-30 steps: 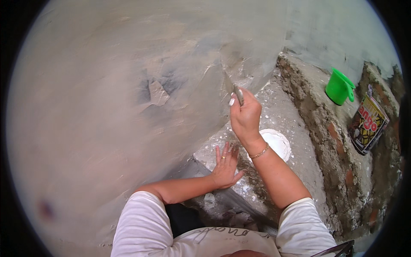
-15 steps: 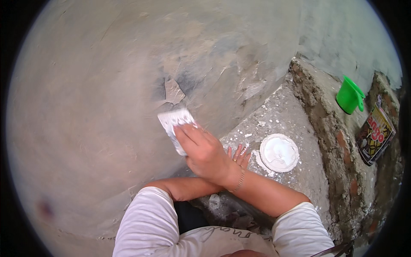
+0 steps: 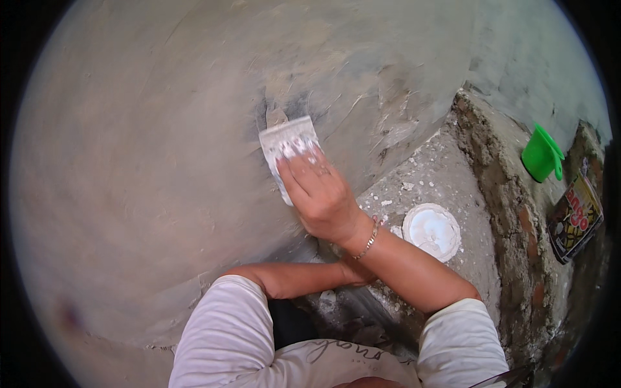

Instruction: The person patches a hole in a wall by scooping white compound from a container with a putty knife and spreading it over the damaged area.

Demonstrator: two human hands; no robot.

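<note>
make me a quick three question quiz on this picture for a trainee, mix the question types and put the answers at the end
1. Multiple choice: what does the right hand hold?
a) a paint roller
b) a flat scraper
c) a hammer

2. True or false: the green cup is to the left of the round white container.

3. Fill in the blank: the chain bracelet is on the person's ____ wrist.

Key:
1. b
2. False; it is to the right
3. right
</note>
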